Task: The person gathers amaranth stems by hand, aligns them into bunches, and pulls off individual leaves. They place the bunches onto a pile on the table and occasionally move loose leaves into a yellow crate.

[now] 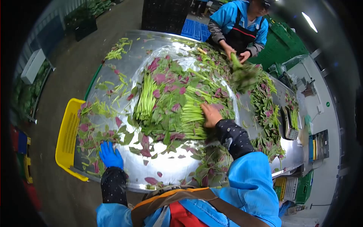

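- Left hand (110, 155): wears one blue, smooth glove. It lies palm-down with the fingers spread wide and holds nothing.
- Right hand (210, 114): bare, with a dotted dark sleeve. It lies flat and open, fingers extended, pressing on the stem bundle (193, 115).
- Stem bundle: thin, straight, pale-green stalks laid parallel, directly under the right hand's fingers.
- Second stem bundle (145, 100): same stalks, well left of the right hand and beyond the left hand. Count: two aligned bundles.
- Loose leaves (89, 136): flat, oval, green with purple-red centres, scattered just beyond the left hand's fingertips.
- Table (166, 166): one shiny, smooth metal top under both hands.
- Yellow crate (67, 136): one ribbed plastic box, just left of the left hand.
- Co-worker (240, 22): across from the right hand, both hands on one leafy bunch (244, 73).
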